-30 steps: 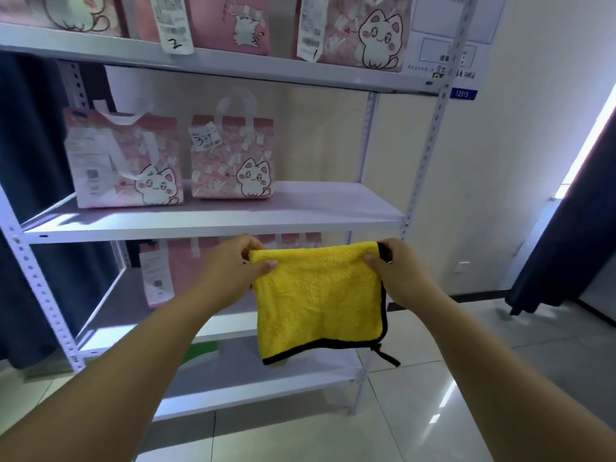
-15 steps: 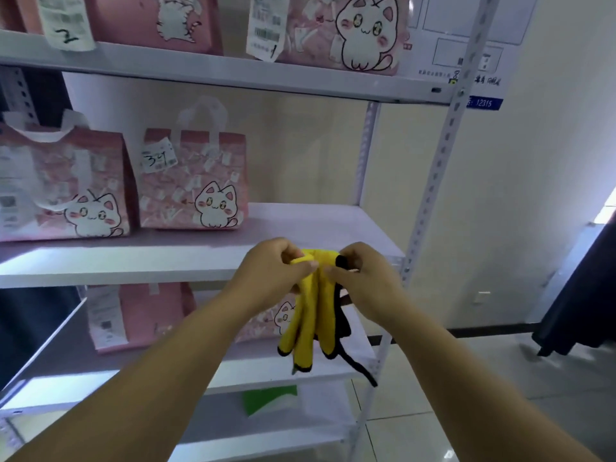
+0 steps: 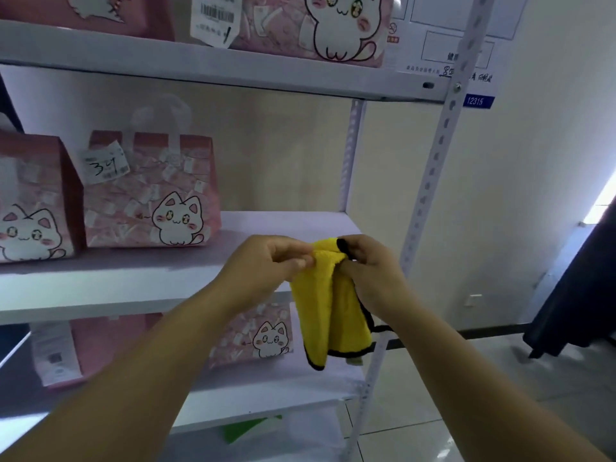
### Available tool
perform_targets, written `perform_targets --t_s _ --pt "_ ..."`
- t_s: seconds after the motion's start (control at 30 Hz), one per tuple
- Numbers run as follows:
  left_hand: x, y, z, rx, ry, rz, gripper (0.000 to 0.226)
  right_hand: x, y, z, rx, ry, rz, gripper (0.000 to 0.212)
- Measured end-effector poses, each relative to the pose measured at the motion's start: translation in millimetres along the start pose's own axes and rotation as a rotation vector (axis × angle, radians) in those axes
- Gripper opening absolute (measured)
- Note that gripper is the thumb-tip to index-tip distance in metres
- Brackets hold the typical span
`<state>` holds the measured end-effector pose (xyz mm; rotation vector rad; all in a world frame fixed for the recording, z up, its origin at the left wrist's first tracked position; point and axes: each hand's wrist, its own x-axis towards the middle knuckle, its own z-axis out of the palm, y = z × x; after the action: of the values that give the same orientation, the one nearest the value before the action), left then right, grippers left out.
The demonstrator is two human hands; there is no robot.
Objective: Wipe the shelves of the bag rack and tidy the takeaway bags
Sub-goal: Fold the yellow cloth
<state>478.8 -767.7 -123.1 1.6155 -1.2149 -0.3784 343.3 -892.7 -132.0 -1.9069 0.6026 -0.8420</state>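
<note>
A yellow cloth with a black hem (image 3: 330,311) hangs folded in front of the white rack's middle shelf (image 3: 133,288). My left hand (image 3: 263,265) pinches its top edge from the left. My right hand (image 3: 370,265) pinches the same top edge from the right, and the two hands are close together. On the middle shelf stand two pink cat-print takeaway bags: one tagged "34" (image 3: 150,191) and another at the far left (image 3: 33,201). More pink bags stand on the top shelf (image 3: 313,25) and on the lower shelf (image 3: 256,331).
The rack's perforated right front post (image 3: 433,181) rises just right of my hands. Something green (image 3: 246,428) lies low in the rack. A cream wall with a posted notice (image 3: 443,35) is behind, and a dark curtain (image 3: 580,295) hangs at far right over a tiled floor.
The cloth was held spread wide a second ago; my hands have come together, folding it in half. The view has moved closer to the rack.
</note>
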Motion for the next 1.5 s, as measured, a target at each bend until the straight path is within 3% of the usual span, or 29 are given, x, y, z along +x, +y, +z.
perform_targets --t_s 0.13,0.27,0.53,0.57,0.67,0.87,1.07,1.23,1.4,1.5 --pt "22.2 -6.5 4.8 0.153 0.061 0.090 0.034 14.2 5.0 1.0 0.122 -0.090 0.023 0.026" --pt "51.3 -8.8 -2.3 0.333 0.107 0.207 0.018 36.5 5.5 -1.9 0.215 -0.122 -0.020 0.025" --pt "100.2 -16.1 -12.4 0.288 -0.149 0.099 0.014 78.4 2.0 -19.2 0.224 -0.177 -0.043 0.009" --pt "104.8 -17.5 -12.2 0.295 -0.149 0.106 0.015 81.8 1.1 -20.0 0.188 -0.189 -0.038 0.010" --pt "119.3 -22.0 -10.3 0.301 -0.140 0.138 0.016 90.4 -0.8 -19.0 -0.004 -0.175 -0.017 0.039" --pt "151.6 -27.0 -9.5 0.190 -0.135 0.130 0.023 110.8 -3.4 -27.2 -0.006 -0.038 0.088 0.017" --pt "179.5 -41.1 -3.2 0.025 -0.326 0.020 0.034 134.0 22.4 -33.2 -0.199 0.053 0.176 0.028" --pt "202.4 -73.1 25.5 0.223 -0.307 -0.085 0.025 155.0 61.5 -22.0 -0.366 0.059 0.336 0.041" --pt "217.4 -99.9 42.6 0.174 -0.256 -0.134 0.023 159.9 91.6 -19.2 -0.327 -0.033 0.371 0.067" --pt "225.9 -108.6 43.8 0.110 -0.298 -0.136 0.030 169.6 100.6 -20.9 -0.341 0.043 0.374 0.062"
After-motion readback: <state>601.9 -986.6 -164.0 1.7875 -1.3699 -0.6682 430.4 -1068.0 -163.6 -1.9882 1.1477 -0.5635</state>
